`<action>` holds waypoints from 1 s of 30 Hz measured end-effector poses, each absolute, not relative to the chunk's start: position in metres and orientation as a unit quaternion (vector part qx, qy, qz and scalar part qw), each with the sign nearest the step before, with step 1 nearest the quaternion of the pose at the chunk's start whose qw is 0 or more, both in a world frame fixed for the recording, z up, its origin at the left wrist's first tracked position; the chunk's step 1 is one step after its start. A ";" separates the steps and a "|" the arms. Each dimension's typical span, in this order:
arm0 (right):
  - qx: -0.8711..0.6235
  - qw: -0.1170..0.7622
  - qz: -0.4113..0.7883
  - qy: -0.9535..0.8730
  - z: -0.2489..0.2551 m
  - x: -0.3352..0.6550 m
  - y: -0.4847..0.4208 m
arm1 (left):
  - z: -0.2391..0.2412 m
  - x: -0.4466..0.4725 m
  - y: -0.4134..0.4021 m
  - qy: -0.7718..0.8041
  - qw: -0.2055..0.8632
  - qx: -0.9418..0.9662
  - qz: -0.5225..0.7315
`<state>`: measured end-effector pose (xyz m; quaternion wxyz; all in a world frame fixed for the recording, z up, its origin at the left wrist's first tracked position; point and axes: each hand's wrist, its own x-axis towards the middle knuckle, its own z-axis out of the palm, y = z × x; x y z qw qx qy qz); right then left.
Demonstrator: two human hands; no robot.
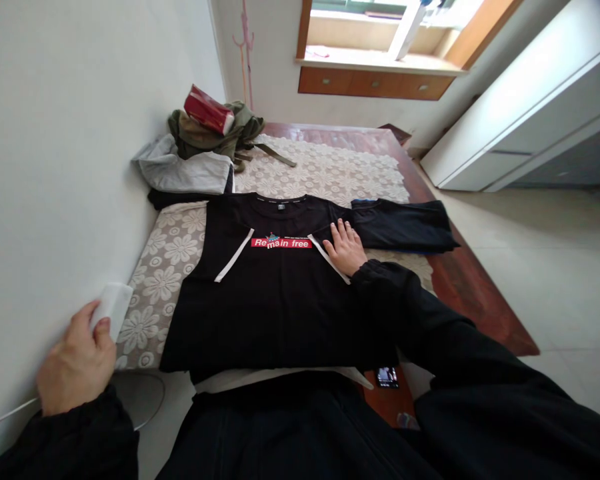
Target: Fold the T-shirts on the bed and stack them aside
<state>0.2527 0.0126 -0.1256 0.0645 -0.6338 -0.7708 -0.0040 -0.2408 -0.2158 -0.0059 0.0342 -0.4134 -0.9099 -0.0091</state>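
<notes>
A black T-shirt (280,300) lies spread out on the table, its collar away from me. A red "Remain free" print and two white strips mark its chest. My right hand (347,250) rests flat on the shirt's right shoulder with the fingers stretched out. Off the table's left edge, by the wall, my left hand (80,357) grips a white rectangular block (113,307) between thumb and fingers. The block's exact kind does not show. Just beyond my right hand is a folded dark garment (405,225).
A patterned lace cloth (320,160) covers much of the wooden table (490,307). Grey clothing (185,170), a green backpack (205,137) and a red packet (207,110) are piled at the back left. A lit phone (387,377) lies below the near edge. White cable runs by my left hand.
</notes>
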 end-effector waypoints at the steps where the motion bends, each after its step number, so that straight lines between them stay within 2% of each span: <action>1: -0.633 0.070 -0.002 -0.771 -0.126 0.253 0.013 | -0.007 -0.239 -0.216 -0.910 0.043 -0.412 -0.021; 7: -0.627 0.085 -0.003 -0.774 -0.131 0.255 0.014 | -0.019 -0.236 -0.216 -0.910 0.087 -0.393 -0.100; 12: -0.629 0.066 -0.016 -0.775 -0.128 0.254 0.013 | -0.020 -0.236 -0.215 -0.917 0.064 -0.381 -0.097; 16: -0.629 0.065 -0.011 -0.774 -0.126 0.253 0.013 | -0.023 -0.235 -0.215 -0.902 0.065 -0.395 -0.160; 22: -0.627 0.070 -0.008 -0.776 -0.127 0.254 0.013 | -0.037 -0.242 -0.214 -0.811 0.127 -0.515 -0.247; 30: -0.628 0.057 -0.011 -0.776 -0.128 0.254 0.013 | -0.046 -0.252 -0.210 -0.808 0.185 -0.507 -0.236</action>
